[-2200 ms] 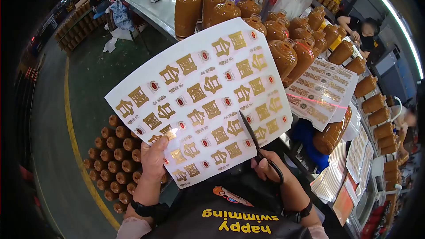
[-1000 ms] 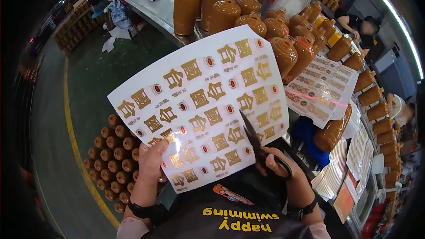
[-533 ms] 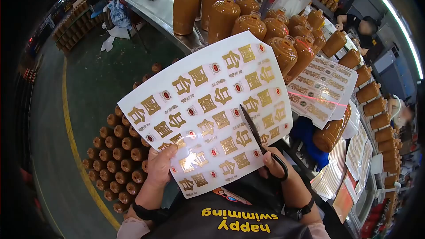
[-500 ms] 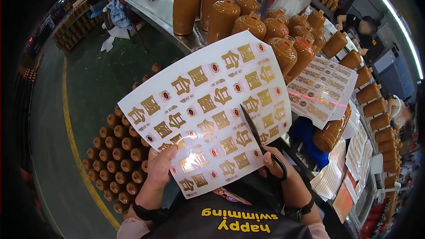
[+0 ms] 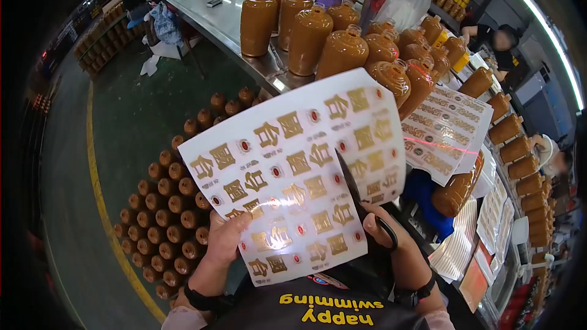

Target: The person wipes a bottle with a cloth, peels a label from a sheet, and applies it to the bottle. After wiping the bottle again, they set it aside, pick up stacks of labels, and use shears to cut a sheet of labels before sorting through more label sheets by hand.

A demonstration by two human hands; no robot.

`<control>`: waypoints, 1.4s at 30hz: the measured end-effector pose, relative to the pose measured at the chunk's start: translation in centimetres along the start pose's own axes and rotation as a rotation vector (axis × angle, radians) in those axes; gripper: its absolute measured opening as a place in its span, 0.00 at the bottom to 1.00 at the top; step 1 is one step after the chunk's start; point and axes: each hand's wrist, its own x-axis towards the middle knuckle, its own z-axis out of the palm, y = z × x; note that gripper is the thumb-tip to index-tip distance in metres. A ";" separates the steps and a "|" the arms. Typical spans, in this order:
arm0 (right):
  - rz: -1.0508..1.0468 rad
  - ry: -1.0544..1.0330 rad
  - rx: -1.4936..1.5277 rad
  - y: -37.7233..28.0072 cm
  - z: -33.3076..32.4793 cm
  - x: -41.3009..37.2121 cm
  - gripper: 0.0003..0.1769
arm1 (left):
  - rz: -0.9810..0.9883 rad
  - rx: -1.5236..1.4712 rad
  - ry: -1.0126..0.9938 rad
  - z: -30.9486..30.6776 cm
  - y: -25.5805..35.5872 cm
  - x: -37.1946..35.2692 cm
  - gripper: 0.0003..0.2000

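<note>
A large white sheet of gold character decals (image 5: 282, 146) with small red oval emblems spreads out in front of my apron. My left hand (image 5: 227, 235) pinches its lower left edge, thumb on top. Black-handled scissors (image 5: 350, 177) are gripped in my right hand (image 5: 385, 227), with a dark blade lying across the sheet and pointing up and away. To the right of the blade, the sheet bends away from the rest. Whether the blades are apart is hard to make out.
Glossy brown bottles (image 5: 312, 33) crowd the metal table (image 5: 205, 15) ahead. More printed sheets (image 5: 443, 131) and a bottle on its side (image 5: 458, 189) lie at right. Rows of bottles (image 5: 165, 220) stand on the floor at left. Other people (image 5: 498, 46) sit farther off.
The sheet has shifted down and slightly right in view, and its right part bends more beside the scissors. Both hands keep their hold.
</note>
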 end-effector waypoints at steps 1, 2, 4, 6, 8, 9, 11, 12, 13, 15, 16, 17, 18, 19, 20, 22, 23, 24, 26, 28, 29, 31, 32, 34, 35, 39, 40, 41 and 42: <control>-0.034 0.026 -0.014 0.0 0.1 0.1 0.49 | 0.005 -0.021 -0.004 0.2 -0.1 0.0 0.14; -0.017 0.033 -0.004 -0.2 0.0 0.2 0.48 | 0.010 -0.043 -0.008 0.3 -0.1 0.0 0.15; -0.043 0.018 -0.097 -0.5 -0.2 0.7 0.48 | 0.014 -0.051 -0.026 0.1 -0.2 -0.1 0.15; -0.022 0.029 -0.123 0.4 -0.3 0.9 0.48 | 0.015 -0.025 -0.056 -0.9 -0.4 0.0 0.15; 0.019 0.020 -0.092 0.8 -0.1 0.7 0.47 | -0.008 -0.032 -0.054 -1.6 -1.2 -0.1 0.15; 0.050 0.007 -0.048 0.8 0.0 0.6 0.47 | -0.019 -0.036 -0.052 -1.6 -1.2 -0.1 0.16; 0.029 0.013 -0.017 0.5 0.2 0.6 0.47 | -0.040 -0.070 -0.045 -1.1 -0.8 -0.1 0.16; -0.025 0.031 -0.031 0.3 0.3 0.8 0.47 | -0.051 -0.086 -0.042 -0.8 -0.7 -0.2 0.16; -0.079 0.050 -0.045 0.1 0.3 1.0 0.47 | -0.060 -0.076 -0.049 -0.8 -0.7 -0.1 0.16; -0.049 0.034 -0.046 -0.5 0.0 1.4 0.48 | -0.080 -0.055 -0.063 -1.0 -0.8 -0.2 0.16; -0.035 0.026 -0.047 -0.6 -0.1 1.5 0.48 | -0.077 -0.066 -0.065 -1.0 -0.8 -0.1 0.16; -0.045 0.032 -0.034 -0.6 0.0 1.7 0.47 | -0.073 -0.078 -0.068 -1.0 -0.9 -0.1 0.16; -0.057 0.037 -0.020 -0.6 0.2 1.9 0.47 | -0.068 -0.090 -0.069 -1.0 -0.9 0.0 0.17; -0.068 0.041 -0.007 -0.4 0.2 2.1 0.47 | -0.076 -0.086 -0.067 -0.9 -0.8 0.0 0.17; -0.054 0.050 0.014 -0.2 0.3 2.1 0.47 | -0.085 -0.083 -0.064 -0.9 -0.7 0.0 0.17; -0.026 0.067 0.056 0.4 0.6 2.0 0.46 | -0.085 -0.079 -0.064 -1.1 -0.8 0.0 0.18; -0.031 0.055 0.056 0.4 0.5 2.1 0.45 | -0.079 -0.078 -0.067 -1.4 -1.2 0.1 0.19; -0.035 0.044 0.056 0.3 0.5 2.1 0.45 | -0.074 -0.078 -0.071 -1.6 -1.4 0.2 0.20; -0.039 0.046 0.043 0.2 0.5 2.0 0.44 | -0.082 -0.089 -0.075 -1.6 -1.5 0.1 0.20; -0.051 0.060 0.006 -0.1 0.4 2.1 0.43 | -0.094 -0.084 -0.075 -1.4 -1.3 0.2 0.19; -0.062 0.063 -0.016 -0.2 0.3 2.2 0.42 | -0.104 -0.073 -0.069 -1.1 -1.1 0.1 0.18; -0.100 0.052 -0.073 -0.7 -0.3 3.0 0.42 | -0.107 -0.083 -0.071 -0.4 -0.6 -0.1 0.16; -0.166 0.114 -0.059 -1.3 0.1 3.2 0.43 | -0.099 -0.106 -0.077 -0.1 -0.3 -0.1 0.16; -0.118 0.084 -0.035 -1.2 -0.1 3.3 0.44 | -0.092 -0.124 -0.079 0.0 -0.1 0.0 0.16; -0.094 0.068 -0.023 -1.1 -0.1 3.5 0.45 | -0.093 -0.120 -0.074 -0.1 -0.2 0.1 0.16; -0.053 0.076 0.047 0.0 0.4 3.4 0.46 | -0.112 -0.104 -0.068 -0.7 -0.8 0.1 0.16; -0.058 0.075 0.051 0.7 0.4 3.6 0.47 | -0.108 -0.114 -0.068 -0.7 -0.8 0.1 0.16; -0.063 0.074 0.056 1.0 0.4 3.7 0.47 | -0.104 -0.123 -0.068 -0.6 -0.8 0.1 0.16; -0.031 0.072 0.018 0.3 0.3 3.6 0.48 | -0.101 -0.133 -0.069 -0.6 -0.8 0.1 0.16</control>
